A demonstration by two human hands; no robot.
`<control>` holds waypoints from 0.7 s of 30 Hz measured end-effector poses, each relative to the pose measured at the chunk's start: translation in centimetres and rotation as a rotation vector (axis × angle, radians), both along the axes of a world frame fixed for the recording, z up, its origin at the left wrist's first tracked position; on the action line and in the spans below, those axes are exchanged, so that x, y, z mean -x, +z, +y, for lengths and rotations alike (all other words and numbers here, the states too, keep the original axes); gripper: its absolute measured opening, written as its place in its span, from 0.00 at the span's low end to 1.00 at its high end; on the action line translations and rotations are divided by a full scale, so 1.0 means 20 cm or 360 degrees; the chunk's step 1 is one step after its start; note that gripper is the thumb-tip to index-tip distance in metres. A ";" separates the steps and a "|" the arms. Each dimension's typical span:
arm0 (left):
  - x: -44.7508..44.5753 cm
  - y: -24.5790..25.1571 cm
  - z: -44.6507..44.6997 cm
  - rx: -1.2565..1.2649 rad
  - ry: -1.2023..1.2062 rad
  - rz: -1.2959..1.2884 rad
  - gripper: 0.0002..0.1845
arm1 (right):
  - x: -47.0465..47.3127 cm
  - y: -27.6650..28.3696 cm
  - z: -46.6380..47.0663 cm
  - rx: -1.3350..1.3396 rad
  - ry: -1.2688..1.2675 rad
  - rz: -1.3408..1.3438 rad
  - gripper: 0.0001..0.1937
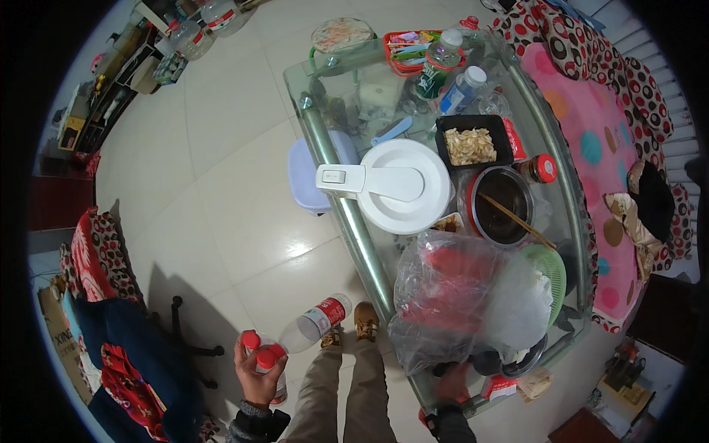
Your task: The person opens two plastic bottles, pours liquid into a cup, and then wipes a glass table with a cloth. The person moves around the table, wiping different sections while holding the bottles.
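My left hand (pixel 257 374) grips clear plastic bottles by their red caps (pixel 267 359), left of my legs. One bottle (pixel 316 324) with a red and white label sticks out toward my shoes; another bottle (pixel 281 390) hangs partly hidden behind the hand. Blurred by motion, my right hand (pixel 454 383) is at the near corner of the glass table (pixel 360 243); what its fingers do is unclear. Just beyond it lie a clear plastic bag (pixel 437 293) with red contents and a whitish plastic bag (pixel 518 315) over a green basket (pixel 548 271).
On the table stand a white-lidded appliance (pixel 404 205), a black tray (pixel 471 122) of pale pieces, a dark pot (pixel 501 216) with chopsticks, and bottles (pixel 443 47). A lavender bin (pixel 304 177) is beside the table. A wheeled chair base (pixel 191 349) stands left, a pink-covered seat (pixel 590 183) right.
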State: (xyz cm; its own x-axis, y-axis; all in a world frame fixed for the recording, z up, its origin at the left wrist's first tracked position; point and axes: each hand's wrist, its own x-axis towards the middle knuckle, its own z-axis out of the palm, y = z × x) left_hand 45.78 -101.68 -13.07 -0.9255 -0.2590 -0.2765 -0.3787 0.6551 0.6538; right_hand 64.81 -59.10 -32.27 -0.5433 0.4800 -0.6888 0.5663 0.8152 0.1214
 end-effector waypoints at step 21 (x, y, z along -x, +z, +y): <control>0.77 -0.08 -0.76 -0.0608 0.0459 -0.0156 0.15 | 1.02 0.21 -1.46 0.0745 -0.1041 0.1139 0.20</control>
